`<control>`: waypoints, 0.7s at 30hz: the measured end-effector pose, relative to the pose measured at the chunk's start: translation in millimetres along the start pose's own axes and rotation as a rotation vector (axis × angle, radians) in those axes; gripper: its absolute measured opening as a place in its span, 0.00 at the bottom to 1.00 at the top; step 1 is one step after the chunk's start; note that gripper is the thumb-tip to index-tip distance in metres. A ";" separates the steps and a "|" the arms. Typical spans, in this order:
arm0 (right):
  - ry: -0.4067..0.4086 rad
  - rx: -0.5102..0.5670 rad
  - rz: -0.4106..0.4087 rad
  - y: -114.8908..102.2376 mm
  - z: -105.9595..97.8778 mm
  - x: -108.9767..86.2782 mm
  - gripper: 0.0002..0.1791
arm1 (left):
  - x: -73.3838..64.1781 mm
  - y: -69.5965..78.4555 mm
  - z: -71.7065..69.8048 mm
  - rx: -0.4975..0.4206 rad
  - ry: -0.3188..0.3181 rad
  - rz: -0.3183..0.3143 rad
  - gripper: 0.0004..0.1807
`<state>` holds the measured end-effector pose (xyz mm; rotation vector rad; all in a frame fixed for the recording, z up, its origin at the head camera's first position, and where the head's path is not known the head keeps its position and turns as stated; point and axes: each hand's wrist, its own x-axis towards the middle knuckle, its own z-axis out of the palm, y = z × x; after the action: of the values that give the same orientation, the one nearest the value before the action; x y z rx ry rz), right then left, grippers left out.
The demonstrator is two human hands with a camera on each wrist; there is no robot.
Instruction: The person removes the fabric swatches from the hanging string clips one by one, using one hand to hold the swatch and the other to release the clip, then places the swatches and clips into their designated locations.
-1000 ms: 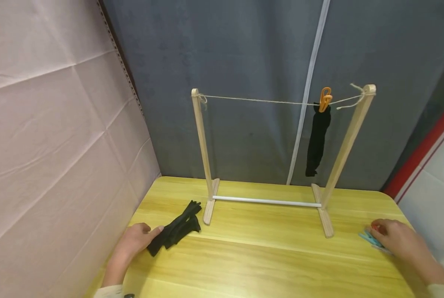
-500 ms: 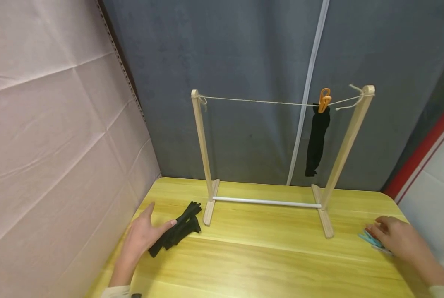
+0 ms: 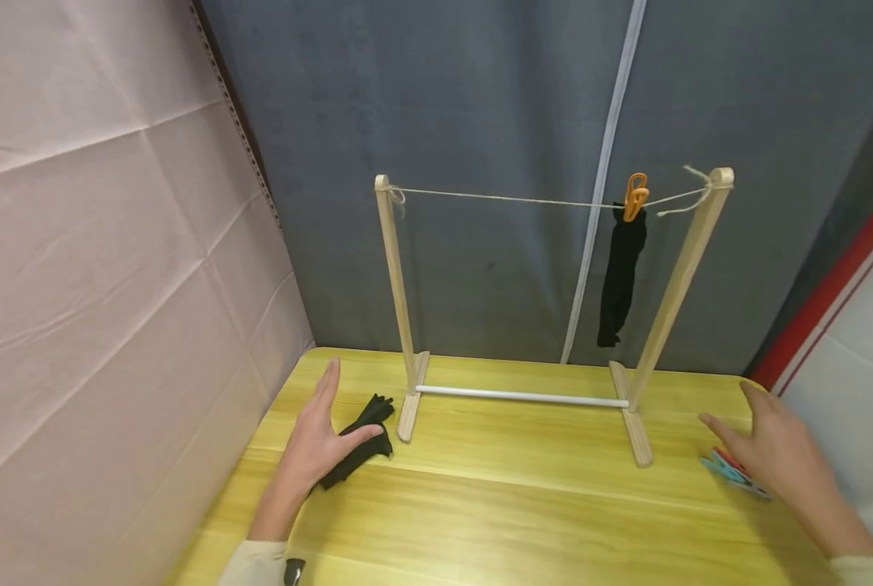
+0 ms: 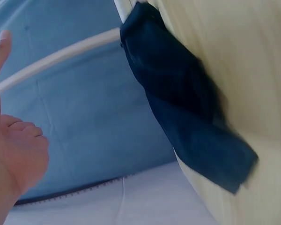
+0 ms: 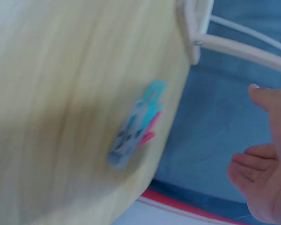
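My left hand [image 3: 315,443] is raised over the left of the table, fingers straight and thumb spread, holding nothing. Overlapped by its thumb in the head view are narrow black cloth pieces [image 3: 351,465], which lie on the table. On the right, my right hand [image 3: 776,456] is spread open with nothing in it. Just beside it lies a small bunch of clothespins: a light blue one [image 3: 720,467], a red one [image 5: 149,134] and a greyish one [image 5: 126,140]. An orange clothespin [image 3: 635,198] clips another long black cloth piece [image 3: 622,268] to the string.
A wooden frame with two posts [image 3: 395,285] stands towards the back of the table [image 3: 509,496]. The string [image 3: 495,195] runs between the post tops, and a white rod [image 3: 520,395] joins the feet. A grey curtain [image 3: 480,98] hangs behind.
My left hand has moved from the near end of the black cloth, up and to the right, opening out. My right hand has let go of the clothespins and spread its fingers.
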<state>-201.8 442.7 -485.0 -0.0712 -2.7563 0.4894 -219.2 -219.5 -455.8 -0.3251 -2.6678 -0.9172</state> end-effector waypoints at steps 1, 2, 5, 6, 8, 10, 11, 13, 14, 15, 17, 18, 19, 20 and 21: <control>-0.001 0.005 0.014 -3.8 -2.2 0.5 0.57 | 1.3 3.4 1.4 -0.010 -0.003 0.003 0.73; -0.002 0.007 0.026 -7.4 -4.4 1.1 0.58 | 2.5 6.3 2.8 -0.022 -0.004 0.008 0.72; -0.008 0.021 0.049 -17.9 -10.7 2.8 0.62 | 6.1 14.6 8.2 -0.074 0.002 0.024 0.72; -0.008 0.029 0.052 -21.1 -12.5 3.1 0.63 | 7.4 17.5 10.1 -0.090 0.005 0.030 0.72; 0.006 0.045 0.053 -27.6 -15.4 3.7 0.63 | 10.0 23.8 14.9 -0.121 0.013 0.048 0.71; 0.021 0.069 0.049 -33.6 -18.1 3.8 0.63 | 12.0 31.4 20.6 -0.163 0.018 0.070 0.71; 0.032 0.077 0.047 -36.9 -19.4 3.6 0.63 | 12.8 35.5 24.0 -0.180 0.017 0.082 0.71; 0.070 0.091 0.042 -44.3 -21.8 2.8 0.61 | 13.6 44.2 32.3 -0.217 0.007 0.106 0.70; 0.097 0.101 0.038 -48.5 -23.0 2.0 0.59 | 14.0 48.6 37.1 -0.234 0.000 0.117 0.70; 0.127 0.116 0.033 -52.8 -24.3 0.7 0.57 | 14.5 52.9 42.4 -0.250 -0.006 0.127 0.70; 0.205 0.140 0.021 -62.1 -25.8 -1.6 0.54 | 15.3 61.1 54.2 -0.272 -0.025 0.138 0.69; 0.248 0.155 0.010 -66.8 -26.2 -2.5 0.52 | 16.3 65.0 60.0 -0.282 -0.038 0.147 0.69; 0.289 0.171 -0.003 -71.8 -27.0 -3.6 0.50 | 17.6 68.5 65.4 -0.289 -0.052 0.156 0.68; 0.329 0.185 -0.019 -76.8 -27.8 -4.2 0.49 | 19.1 72.2 70.0 -0.294 -0.062 0.165 0.68; 0.365 0.196 -0.037 -81.4 -28.4 -4.5 0.49 | 20.7 75.8 74.0 -0.298 -0.071 0.171 0.68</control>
<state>-187.1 374.9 -433.4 -0.0550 -2.3386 0.6622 -230.5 -112.4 -461.7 -0.6531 -2.5135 -1.2679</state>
